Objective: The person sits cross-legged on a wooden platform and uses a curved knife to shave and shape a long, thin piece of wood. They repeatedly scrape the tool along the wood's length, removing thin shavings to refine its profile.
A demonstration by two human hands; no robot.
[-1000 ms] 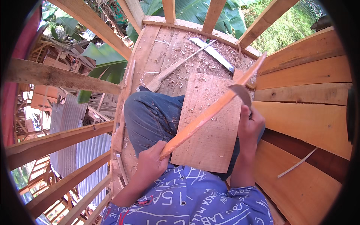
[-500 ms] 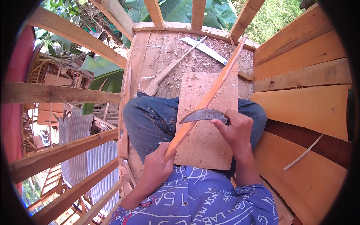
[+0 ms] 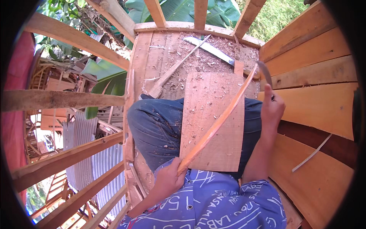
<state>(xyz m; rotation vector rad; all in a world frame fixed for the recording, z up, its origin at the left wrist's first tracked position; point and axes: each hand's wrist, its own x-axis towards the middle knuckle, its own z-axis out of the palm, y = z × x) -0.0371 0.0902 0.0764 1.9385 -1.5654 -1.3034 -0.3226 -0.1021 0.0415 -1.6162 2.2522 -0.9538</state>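
Observation:
My left hand (image 3: 170, 176) is closed round the near end of a long, tapering wooden strip (image 3: 214, 128), which slants up to the right across my lap. Under the strip, a flat wooden board (image 3: 206, 99) with shavings on it rests over my legs. My right hand (image 3: 273, 107) grips the handle of a curved knife (image 3: 264, 72). The dark blade points up and away, close to the strip's far tip; whether it touches the tip I cannot tell. My fingers hide most of the knife's handle.
Beyond the board lie a saw (image 3: 211, 50) with a wooden handle and a pale wooden stick (image 3: 179, 65), amid shavings on the plank floor (image 3: 143, 49). Plank walls (image 3: 309, 103) rise close on my right. Wooden rails (image 3: 65, 100) stand to the left, with corrugated metal sheets (image 3: 80, 131) beyond.
My right hand has moved the knife away and to the right, from the strip's middle to its far end. The strip's far end has swung right and nearer; my left hand keeps its hold.

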